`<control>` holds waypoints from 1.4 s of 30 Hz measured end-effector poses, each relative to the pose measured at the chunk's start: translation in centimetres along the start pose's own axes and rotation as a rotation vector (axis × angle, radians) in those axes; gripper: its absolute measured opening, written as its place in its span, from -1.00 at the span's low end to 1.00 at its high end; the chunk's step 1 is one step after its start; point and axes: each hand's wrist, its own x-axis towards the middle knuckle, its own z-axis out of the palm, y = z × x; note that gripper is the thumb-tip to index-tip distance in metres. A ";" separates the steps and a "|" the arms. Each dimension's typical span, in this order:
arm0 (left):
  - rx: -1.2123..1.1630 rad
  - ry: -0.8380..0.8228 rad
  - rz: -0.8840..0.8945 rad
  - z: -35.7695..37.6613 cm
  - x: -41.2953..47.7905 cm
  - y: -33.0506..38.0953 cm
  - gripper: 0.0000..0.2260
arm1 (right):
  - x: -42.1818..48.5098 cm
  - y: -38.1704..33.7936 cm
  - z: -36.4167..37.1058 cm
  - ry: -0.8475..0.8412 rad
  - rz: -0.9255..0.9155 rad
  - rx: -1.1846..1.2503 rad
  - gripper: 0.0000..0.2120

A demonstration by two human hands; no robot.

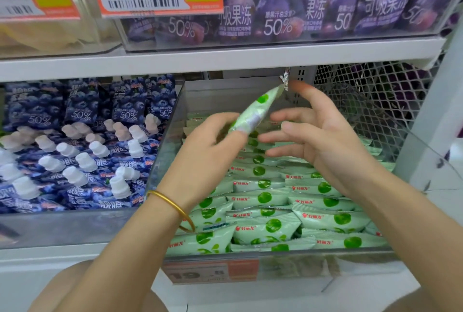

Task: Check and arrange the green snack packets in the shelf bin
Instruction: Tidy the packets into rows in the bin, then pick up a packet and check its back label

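Green packet (253, 113): lower end between left hand (210, 146) fingertips.

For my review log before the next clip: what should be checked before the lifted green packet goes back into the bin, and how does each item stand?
1. Left hand has a firm hold on the lifted packet: ok, fingers pinch its lower end.
2. Right hand is free to help: ok, fingers spread, holding nothing.
3. Lifted packet is clear of the stacked packets: ok, held above them.
4. Packet's seal and print are sound: cannot tell, blurred.
5. Stacked packets lie evenly in the bin: not ok, front ones sit at mixed angles.
6. No green packet is among the blue pouches: ok, none visible.
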 end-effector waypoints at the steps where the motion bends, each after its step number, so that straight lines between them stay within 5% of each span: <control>1: -0.092 -0.005 -0.044 -0.1 0.0 0.2 -0.86 | 0.1 0.1 -0.2 0.069 -0.008 -0.107 -0.47; 3: -0.327 -0.059 -0.176 -0.3 0.1 0.5 -0.85 | 0.2 0.2 -0.5 0.134 -0.023 -0.336 -0.59; 6: -0.586 -0.218 -0.300 -0.8 0.2 0.6 -0.75 | 0.1 0.2 -0.5 0.095 -0.044 -0.326 -0.80; 13: -0.591 -0.408 -0.246 -1.1 -0.2 0.2 -0.63 | 0.3 0.1 -0.3 0.061 0.016 -0.137 -0.89; 31: -0.594 -0.381 -0.197 -0.9 0.0 -0.1 -0.68 | 0.2 0.1 -0.5 0.071 0.012 -0.102 -0.83; 37: -0.495 -0.190 -0.221 0.1 0.7 -0.5 -0.76 | -0.1 -0.2 -0.7 0.082 0.078 -0.052 -0.66; 42: -0.420 -0.046 -0.300 0.5 1.5 -0.6 -0.83 | -0.4 -0.5 -1.1 0.110 0.127 0.052 -0.76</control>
